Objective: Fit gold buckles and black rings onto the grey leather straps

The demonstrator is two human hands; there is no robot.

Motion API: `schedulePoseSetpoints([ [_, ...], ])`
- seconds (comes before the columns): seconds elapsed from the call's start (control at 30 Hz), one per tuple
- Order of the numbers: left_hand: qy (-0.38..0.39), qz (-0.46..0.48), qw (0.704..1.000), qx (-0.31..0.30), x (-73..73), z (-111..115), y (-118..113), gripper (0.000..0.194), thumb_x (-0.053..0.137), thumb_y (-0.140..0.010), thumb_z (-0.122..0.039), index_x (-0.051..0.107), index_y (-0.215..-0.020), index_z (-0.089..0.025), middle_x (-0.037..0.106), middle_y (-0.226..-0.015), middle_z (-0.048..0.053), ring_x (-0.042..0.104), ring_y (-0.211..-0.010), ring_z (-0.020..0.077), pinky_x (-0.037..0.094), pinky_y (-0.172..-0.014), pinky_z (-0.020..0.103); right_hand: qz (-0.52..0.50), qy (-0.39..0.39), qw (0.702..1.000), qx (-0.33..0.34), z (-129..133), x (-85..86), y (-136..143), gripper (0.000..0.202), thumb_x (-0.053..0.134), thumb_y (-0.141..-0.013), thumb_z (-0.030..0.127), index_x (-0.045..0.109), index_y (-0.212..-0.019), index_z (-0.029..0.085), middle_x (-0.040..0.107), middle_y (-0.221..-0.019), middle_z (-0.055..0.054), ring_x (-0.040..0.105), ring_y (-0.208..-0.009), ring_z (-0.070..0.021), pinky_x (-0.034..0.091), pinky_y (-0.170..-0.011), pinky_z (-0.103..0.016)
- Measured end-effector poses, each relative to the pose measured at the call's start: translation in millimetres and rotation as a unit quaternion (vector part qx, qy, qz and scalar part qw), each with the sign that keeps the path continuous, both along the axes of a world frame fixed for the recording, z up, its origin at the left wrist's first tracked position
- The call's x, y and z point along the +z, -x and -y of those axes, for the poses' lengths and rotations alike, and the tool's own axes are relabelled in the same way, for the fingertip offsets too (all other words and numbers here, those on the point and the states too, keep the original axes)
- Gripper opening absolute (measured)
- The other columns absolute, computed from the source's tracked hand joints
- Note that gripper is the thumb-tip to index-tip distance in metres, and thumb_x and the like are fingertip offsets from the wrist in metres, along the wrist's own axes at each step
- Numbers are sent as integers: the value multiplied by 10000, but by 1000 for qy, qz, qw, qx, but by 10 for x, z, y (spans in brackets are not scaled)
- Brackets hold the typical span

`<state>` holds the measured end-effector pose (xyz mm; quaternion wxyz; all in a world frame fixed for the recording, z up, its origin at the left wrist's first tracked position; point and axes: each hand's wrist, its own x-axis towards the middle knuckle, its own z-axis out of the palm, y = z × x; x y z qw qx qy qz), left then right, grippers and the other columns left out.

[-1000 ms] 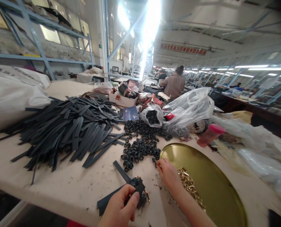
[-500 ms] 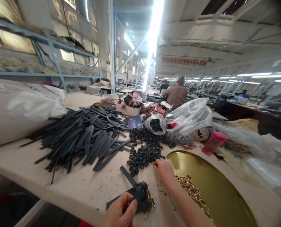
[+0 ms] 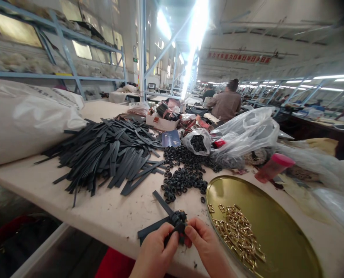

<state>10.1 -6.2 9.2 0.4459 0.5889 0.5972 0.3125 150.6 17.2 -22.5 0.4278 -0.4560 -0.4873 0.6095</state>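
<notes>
At the bottom centre of the frame, the left hand (image 3: 157, 251) pinches a cluster of black straps (image 3: 178, 218) between thumb and fingers, and the right hand (image 3: 203, 243) closes its thumb and forefinger at the straps' near end; whether a small loop sits in that pinch, I cannot tell. With several straps bunched in one grip, a loosened thumb could let one slide out. A forearm swung right might knock the oval gold tray (image 3: 276, 216) and scatter its metal buckles (image 3: 240, 231). The pale worktable (image 3: 117, 216), specked with dark scraps, carries a heap of black strips (image 3: 111, 154) at centre left and black loops (image 3: 179, 183) mid-frame. Blue shelving (image 3: 64, 54) fills the upper left; a seated person (image 3: 226, 104) and a red banner (image 3: 238, 57) show beyond, under bright tube lights.
</notes>
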Motion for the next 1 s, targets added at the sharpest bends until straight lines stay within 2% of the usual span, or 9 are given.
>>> schedulePoseSetpoints([
  [0.13,22,-40,998,-42,-4,23,67,239,415,-787,-290,587,-661,-180,546,-595,-17,475,-561,133,284,-509,200,27,-17,998,-45,73,-111,-33,276,658,-671,449,589,-730,189,565,-592,14,502,-544,-128,398,-533,-246],
  [0.33,59,-48,987,-143,-40,1,100,227,421,-766,-252,574,-611,-187,535,-573,-19,461,-559,131,258,-479,204,43,39,996,67,144,-227,-136,289,673,-651,451,648,-753,182,564,-544,9,496,-506,-127,383,-507,-245],
  [0.43,69,-2,988,-140,-80,25,73,177,400,-756,-202,570,-797,-178,572,-661,-8,503,-616,139,323,-530,198,24,57,998,20,157,-249,-132,296,675,-644,463,625,-730,185,558,-573,20,471,-506,-108,366,-501,-227],
  [0.53,76,53,985,-143,-96,69,65,278,388,-729,-128,488,-985,-164,600,-747,-2,537,-674,138,372,-612,205,5,69,997,-28,227,-212,-55,319,684,-625,482,589,-691,184,541,-550,34,439,-488,-97,342,-480,-214],
  [0.63,83,88,986,-119,-89,115,82,250,370,-757,-135,438,-995,-168,616,-742,-5,552,-687,136,388,-636,215,-24,68,997,-33,341,-151,36,345,670,-630,507,579,-699,181,529,-506,36,440,-473,-102,334,-466,-216],
  [0.73,85,97,987,-91,-89,160,103,219,393,-759,-154,423,-975,-179,618,-711,-22,549,-659,128,386,-612,212,-89,65,993,-42,426,-113,66,409,533,-727,571,603,-714,168,554,-563,4,482,-530,-119,380,-514,-236],
  [0.8,85,84,989,-82,-99,195,116,202,439,-750,-179,430,-952,-189,620,-709,-32,553,-654,125,383,-605,209,-150,112,982,-31,458,-114,59,391,528,-747,549,590,-674,170,542,-563,11,474,-518,-103,387,-512,-226],
  [0.9,77,43,993,-73,-112,258,135,196,483,-736,-215,442,-928,-208,628,-722,-39,566,-652,129,380,-598,209,-222,200,954,11,511,-171,57,309,685,-653,461,568,-726,184,527,-562,46,437,-455,-65,359,-460,-188],
  [1.0,67,-35,995,-70,-93,326,151,161,505,-728,-251,484,-884,-216,632,-718,-34,566,-649,142,361,-571,214,-251,234,937,65,596,-294,78,394,729,-590,470,564,-788,172,534,-555,45,441,-431,-56,354,-443,-180],
])
